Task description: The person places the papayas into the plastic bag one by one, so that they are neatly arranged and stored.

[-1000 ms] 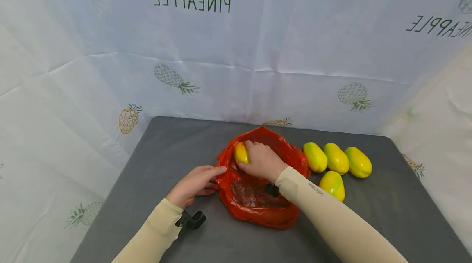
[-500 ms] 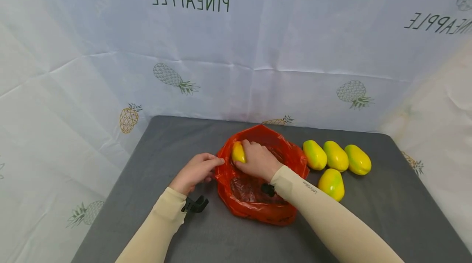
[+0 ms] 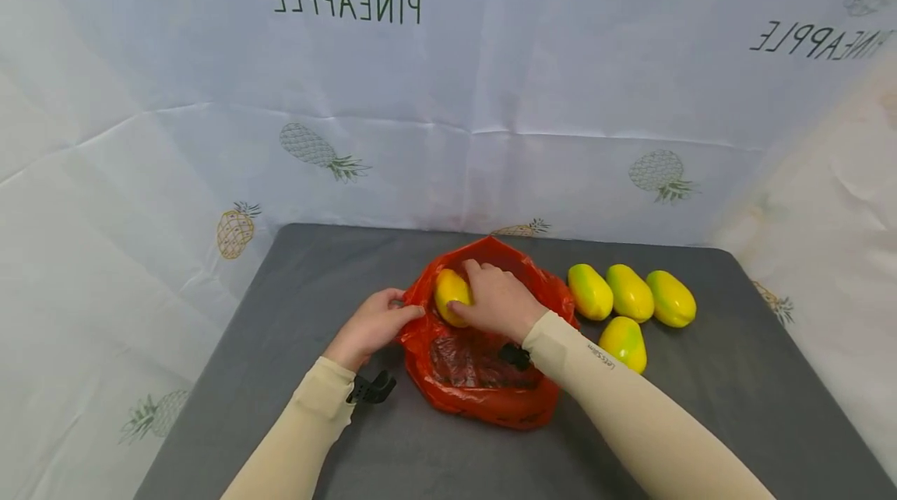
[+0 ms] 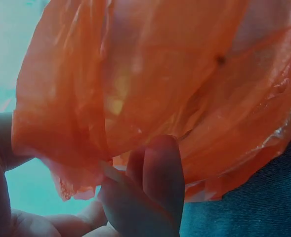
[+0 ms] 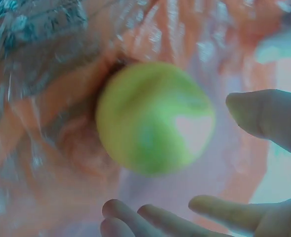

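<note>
A red plastic bag (image 3: pixel 490 406) stands with its mouth spread wide on the table. At its left rim, my left hand (image 3: pixel 371 326) pinches the film between thumb and fingers, as the left wrist view shows on the bag (image 4: pixel 150 74). Inside the bag, on the left, lies a yellow-green papaya (image 3: pixel 448 291). My right hand (image 3: pixel 501 301) is inside the mouth beside this fruit. In the right wrist view its fingers (image 5: pixel 234 212) are spread apart from the papaya (image 5: pixel 155 118), with a gap on the thumb side too.
Right of the bag, three papayas (image 3: pixel 631 294) lie in a row, with another papaya (image 3: pixel 624 344) in front, near my right forearm. The dark grey table (image 3: pixel 315 266) backs onto a white curtain (image 3: pixel 561 56) printed with pineapples.
My right hand's fingers have loosened from the papaya, which now shows more of itself at the bag's left. My left hand has shifted slightly up along the rim.
</note>
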Demonstrator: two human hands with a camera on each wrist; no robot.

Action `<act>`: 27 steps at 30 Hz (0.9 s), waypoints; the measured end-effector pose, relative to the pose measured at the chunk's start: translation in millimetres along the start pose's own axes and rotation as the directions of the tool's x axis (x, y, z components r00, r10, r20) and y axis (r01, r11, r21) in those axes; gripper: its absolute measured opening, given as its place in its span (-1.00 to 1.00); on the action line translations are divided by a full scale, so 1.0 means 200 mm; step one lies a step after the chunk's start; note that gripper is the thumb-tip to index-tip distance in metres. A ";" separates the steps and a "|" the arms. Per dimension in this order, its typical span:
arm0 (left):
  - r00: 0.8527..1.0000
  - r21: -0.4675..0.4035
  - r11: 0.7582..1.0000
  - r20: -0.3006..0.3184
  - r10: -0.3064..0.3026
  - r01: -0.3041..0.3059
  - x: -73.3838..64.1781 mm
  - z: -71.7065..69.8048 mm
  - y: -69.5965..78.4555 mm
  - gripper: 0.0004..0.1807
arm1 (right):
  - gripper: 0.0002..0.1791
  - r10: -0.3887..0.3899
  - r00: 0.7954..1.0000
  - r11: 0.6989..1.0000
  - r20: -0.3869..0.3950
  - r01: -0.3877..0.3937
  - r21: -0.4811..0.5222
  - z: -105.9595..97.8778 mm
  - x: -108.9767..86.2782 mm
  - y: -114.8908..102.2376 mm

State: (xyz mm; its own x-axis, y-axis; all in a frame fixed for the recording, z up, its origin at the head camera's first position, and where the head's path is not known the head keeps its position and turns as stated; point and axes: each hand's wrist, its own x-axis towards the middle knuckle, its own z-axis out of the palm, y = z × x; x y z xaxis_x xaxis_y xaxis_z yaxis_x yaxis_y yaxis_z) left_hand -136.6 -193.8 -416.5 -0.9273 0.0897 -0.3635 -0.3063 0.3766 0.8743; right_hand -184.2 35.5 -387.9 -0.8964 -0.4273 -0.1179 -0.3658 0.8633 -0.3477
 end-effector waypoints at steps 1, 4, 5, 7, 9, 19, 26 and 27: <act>1.000 0.006 1.000 0.005 0.004 -0.004 0.00 0.00 -0.01 -0.44 | -0.15 0.001 1.000 1.000 -0.003 -0.001 -0.001 -0.02 -0.02 0.00; 1.000 0.006 1.000 0.014 0.013 -0.013 0.00 0.00 -0.01 -0.42 | -0.11 -0.003 1.000 1.000 -0.015 0.002 -0.017 -0.10 -0.09 0.01; 1.000 0.006 1.000 0.016 0.015 -0.015 0.00 0.00 -0.01 -0.42 | -0.11 0.000 1.000 1.000 -0.025 -0.001 -0.025 -0.13 -0.11 0.01; 1.000 0.003 1.000 0.020 0.022 -0.023 0.01 -0.01 -0.02 -0.42 | -0.12 -0.001 0.999 1.000 -0.052 0.000 -0.030 -0.17 -0.17 0.03; 0.999 -0.004 1.000 0.020 0.031 -0.031 0.01 -0.01 -0.02 -0.44 | -0.13 -0.003 0.996 1.000 -0.086 0.001 -0.024 -0.22 -0.22 0.06; 0.999 0.001 0.999 0.015 0.047 -0.047 0.03 0.00 -0.01 -0.55 | -0.12 0.097 0.975 0.995 -0.198 -0.101 -0.010 -0.36 -0.53 0.33; 0.999 0.006 0.999 0.021 0.043 -0.044 0.02 0.01 -0.01 -0.57 | -0.05 0.225 0.957 0.974 -0.185 -0.228 0.008 -0.31 -0.69 0.55; 0.999 0.006 0.999 0.021 0.043 -0.043 0.02 0.01 -0.01 -0.57 | -0.04 0.242 0.952 0.969 -0.186 -0.246 0.001 -0.29 -0.71 0.58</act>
State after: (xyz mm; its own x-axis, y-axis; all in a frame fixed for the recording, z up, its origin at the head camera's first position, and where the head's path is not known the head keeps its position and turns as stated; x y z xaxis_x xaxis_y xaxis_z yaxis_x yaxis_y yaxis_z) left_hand -139.7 -192.3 -421.1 -0.9348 0.1257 -0.3323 -0.2647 0.3774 0.8874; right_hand -113.3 212.0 -356.9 -0.9887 -0.1482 -0.0236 -0.1337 0.9417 -0.3088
